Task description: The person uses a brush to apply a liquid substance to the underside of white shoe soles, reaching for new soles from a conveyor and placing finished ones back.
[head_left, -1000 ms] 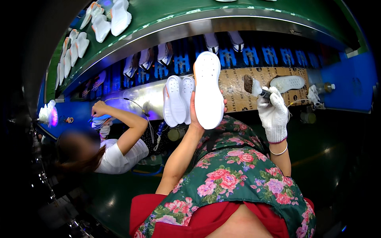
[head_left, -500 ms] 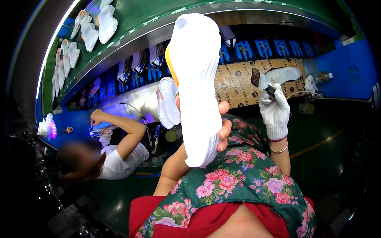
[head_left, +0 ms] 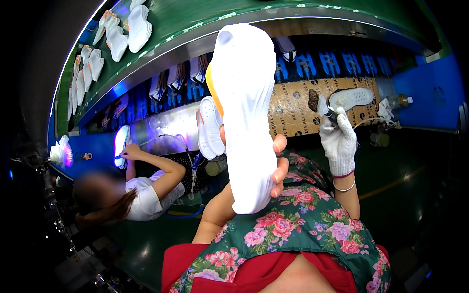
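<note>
Close to the camera stands a large white shoe sole (head_left: pixel 250 122) with an orange stripe on its left edge. My bare left hand (head_left: pixel 279 171) grips it from behind, fingertips curling round its right edge. In a white knit glove, my right hand (head_left: pixel 338 146) pinches a small brush (head_left: pixel 323 106) with pale bristles and a dark neck; its handle is mostly hidden by the fingers. Beyond that hand, a pale perforated sole (head_left: pixel 352 98) lies on a cardboard sheet (head_left: pixel 288 110), with a dark brown block (head_left: pixel 313 100) left of the bristles.
More white soles (head_left: pixel 210 129) stand left of mine. Several lie on the green upper shelf (head_left: pixel 195 22). Shoe uppers (head_left: pixel 177 75) and blue holders (head_left: pixel 305 63) line the space below it. A clear bottle (head_left: pixel 400 101) lies at right. At left, a co-worker (head_left: pixel 149 195) handles a lit sole (head_left: pixel 121 146).
The sole in my left hand has shifted slightly down and right in view. My right hand stays nearly still with the brush. The co-worker now has a sole raised under the purple light.
</note>
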### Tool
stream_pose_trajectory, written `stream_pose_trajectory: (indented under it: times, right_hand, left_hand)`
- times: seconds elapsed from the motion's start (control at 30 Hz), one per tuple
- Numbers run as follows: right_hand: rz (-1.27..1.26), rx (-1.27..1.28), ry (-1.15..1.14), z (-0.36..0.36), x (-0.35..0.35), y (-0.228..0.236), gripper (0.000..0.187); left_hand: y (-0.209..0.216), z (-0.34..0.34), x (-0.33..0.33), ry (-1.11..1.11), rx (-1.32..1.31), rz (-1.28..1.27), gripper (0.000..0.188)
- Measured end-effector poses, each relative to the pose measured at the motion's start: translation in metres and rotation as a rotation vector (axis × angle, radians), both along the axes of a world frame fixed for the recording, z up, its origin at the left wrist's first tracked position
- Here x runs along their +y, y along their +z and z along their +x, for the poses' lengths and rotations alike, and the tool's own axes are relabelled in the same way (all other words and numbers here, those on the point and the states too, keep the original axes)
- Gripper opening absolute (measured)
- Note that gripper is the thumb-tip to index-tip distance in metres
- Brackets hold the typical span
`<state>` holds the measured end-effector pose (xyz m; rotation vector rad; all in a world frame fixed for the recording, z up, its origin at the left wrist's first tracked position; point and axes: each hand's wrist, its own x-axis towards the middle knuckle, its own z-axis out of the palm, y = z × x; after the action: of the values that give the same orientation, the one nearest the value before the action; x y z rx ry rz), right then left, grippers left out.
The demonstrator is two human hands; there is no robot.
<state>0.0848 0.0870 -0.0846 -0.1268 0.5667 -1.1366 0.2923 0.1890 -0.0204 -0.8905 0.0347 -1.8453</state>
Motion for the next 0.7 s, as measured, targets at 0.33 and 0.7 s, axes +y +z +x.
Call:
stream_pose_trajectory:
  times: [0.33, 0.7]
  right_hand:
    - [-0.01, -0.01, 0.05, 0.007, -0.007, 0.001, 0.028]
    - [-0.055, -0.055, 0.099, 0.016, -0.006, -0.006, 0.03]
  left_hand:
    - [-0.012, 0.01, 0.004, 0.109, -0.157, 0.185, 0.095]
    - [-0.079, 0.038, 0.009, 0.4, -0.666, 0.61, 0.081]
